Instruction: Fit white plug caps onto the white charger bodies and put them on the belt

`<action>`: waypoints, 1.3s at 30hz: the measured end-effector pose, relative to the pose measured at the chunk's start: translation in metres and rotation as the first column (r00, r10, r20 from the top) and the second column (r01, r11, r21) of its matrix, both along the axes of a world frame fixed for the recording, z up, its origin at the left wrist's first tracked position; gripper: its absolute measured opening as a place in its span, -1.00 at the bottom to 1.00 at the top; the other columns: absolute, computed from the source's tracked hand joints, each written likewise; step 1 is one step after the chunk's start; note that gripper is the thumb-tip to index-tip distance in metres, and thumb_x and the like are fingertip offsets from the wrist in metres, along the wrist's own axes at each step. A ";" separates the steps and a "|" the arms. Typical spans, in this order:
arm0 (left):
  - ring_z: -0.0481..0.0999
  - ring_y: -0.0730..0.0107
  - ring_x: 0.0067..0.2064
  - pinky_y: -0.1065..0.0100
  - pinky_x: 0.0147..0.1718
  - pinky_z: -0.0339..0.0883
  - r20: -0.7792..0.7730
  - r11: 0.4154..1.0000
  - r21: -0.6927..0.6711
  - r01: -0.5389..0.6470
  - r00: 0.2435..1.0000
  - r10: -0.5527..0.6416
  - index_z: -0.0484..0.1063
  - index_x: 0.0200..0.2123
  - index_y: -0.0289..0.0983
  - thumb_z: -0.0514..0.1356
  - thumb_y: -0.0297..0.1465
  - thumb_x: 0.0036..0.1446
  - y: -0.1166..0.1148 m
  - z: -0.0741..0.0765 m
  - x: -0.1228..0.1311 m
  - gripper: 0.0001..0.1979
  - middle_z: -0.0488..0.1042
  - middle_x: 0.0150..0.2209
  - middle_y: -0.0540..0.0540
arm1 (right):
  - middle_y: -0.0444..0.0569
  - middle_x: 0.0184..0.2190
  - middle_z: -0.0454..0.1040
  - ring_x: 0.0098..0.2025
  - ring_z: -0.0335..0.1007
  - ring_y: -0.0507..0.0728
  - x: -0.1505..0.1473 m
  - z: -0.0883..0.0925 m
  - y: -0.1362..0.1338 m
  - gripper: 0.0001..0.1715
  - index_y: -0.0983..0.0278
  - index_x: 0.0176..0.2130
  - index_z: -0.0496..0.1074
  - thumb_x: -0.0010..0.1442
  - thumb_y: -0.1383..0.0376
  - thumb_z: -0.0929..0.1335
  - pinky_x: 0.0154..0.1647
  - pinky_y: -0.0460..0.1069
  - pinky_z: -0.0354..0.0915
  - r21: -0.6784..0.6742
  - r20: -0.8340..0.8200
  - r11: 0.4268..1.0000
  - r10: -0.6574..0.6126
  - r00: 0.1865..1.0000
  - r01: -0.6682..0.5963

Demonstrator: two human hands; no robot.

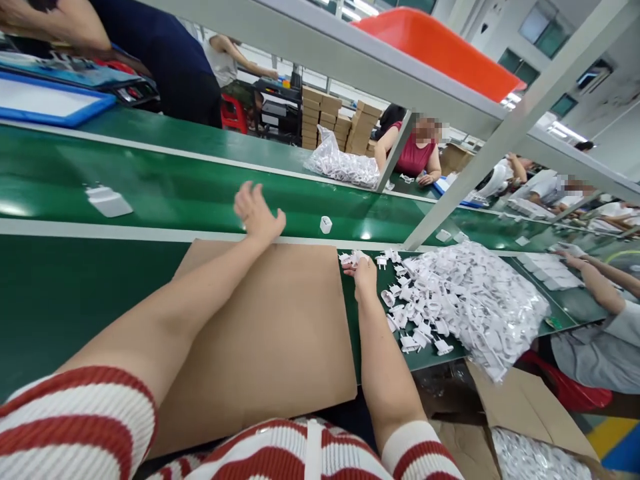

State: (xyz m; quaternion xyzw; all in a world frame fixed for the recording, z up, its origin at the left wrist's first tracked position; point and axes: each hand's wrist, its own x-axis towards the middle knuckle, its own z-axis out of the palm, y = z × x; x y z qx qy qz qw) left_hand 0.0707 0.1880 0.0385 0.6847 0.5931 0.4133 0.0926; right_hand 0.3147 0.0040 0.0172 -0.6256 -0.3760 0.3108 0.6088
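While our right hand (363, 275) curls on a few plugs (350, 257) beside the pile (465, 300) to its right and our left hand (257, 213) spreads empty, we judge them light, stiff, slick, best pinched by the body.

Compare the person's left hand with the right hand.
The left hand is open and empty, fingers spread at the edge of the green belt; the right hand is closed on white plug parts. The left hand reaches farther forward; the right hand sits beside the heap of white parts. Both are bare.
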 end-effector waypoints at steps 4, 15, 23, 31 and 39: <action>-0.13 -0.23 0.52 -0.09 0.45 -0.13 -0.302 0.904 -0.060 0.422 0.856 -0.420 -0.01 0.49 -0.36 0.26 -0.46 0.06 0.010 -0.003 0.056 -0.06 -0.09 0.54 -0.34 | -0.06 -0.40 0.56 -0.45 0.48 0.05 -0.011 0.011 -0.002 -0.82 0.22 -0.27 0.46 0.27 0.16 0.42 -0.52 -0.11 0.40 -0.056 -0.620 0.991 0.059 0.783 -0.120; 0.41 -0.10 0.13 0.09 0.11 0.32 -0.397 0.847 -0.203 0.491 0.750 -0.530 0.52 0.04 -0.32 0.20 -0.27 0.27 -0.004 0.011 0.065 -0.65 0.45 0.05 -0.35 | -0.09 -0.15 0.66 -0.08 0.61 0.08 -0.029 0.032 -0.019 -0.66 0.19 -0.19 0.53 0.04 0.52 0.48 -0.06 -0.06 0.51 0.129 -0.694 0.951 0.288 0.660 -0.279; 0.51 0.03 -0.11 0.13 -0.13 0.39 -0.297 0.754 -0.180 0.631 0.696 -0.653 0.53 -0.13 -0.25 0.21 -0.11 0.28 -0.141 -0.008 -0.020 -0.67 0.50 -0.15 -0.24 | -0.06 -0.17 0.65 -0.14 0.60 0.11 -0.054 0.040 -0.027 -0.65 0.24 -0.19 0.57 -0.04 0.36 0.57 -0.05 -0.01 0.49 0.138 -0.591 0.887 0.430 0.682 -0.440; 0.53 0.15 -0.14 0.18 -0.14 0.39 0.078 0.717 -0.138 0.684 0.729 -0.680 0.52 -0.01 -0.23 0.25 -0.10 0.25 -0.181 -0.030 -0.035 -0.62 0.55 -0.17 -0.16 | -0.17 -0.40 0.50 -0.41 0.37 0.01 -0.083 0.032 -0.033 -0.64 0.23 -0.22 0.56 -0.09 0.24 0.51 -0.33 -0.04 0.32 0.036 -0.158 0.927 0.374 0.914 -0.373; 0.52 0.22 -0.22 0.27 -0.27 0.35 0.220 0.695 -0.140 0.706 0.706 -0.673 0.57 -0.13 -0.25 0.30 -0.08 0.17 -0.174 -0.030 -0.036 -0.62 0.53 -0.23 -0.13 | -0.09 -0.28 0.51 -0.43 0.36 0.01 -0.087 0.031 -0.041 -0.76 0.25 -0.30 0.54 -0.05 0.24 0.44 -0.43 -0.05 0.31 0.033 0.057 0.934 0.354 0.933 -0.356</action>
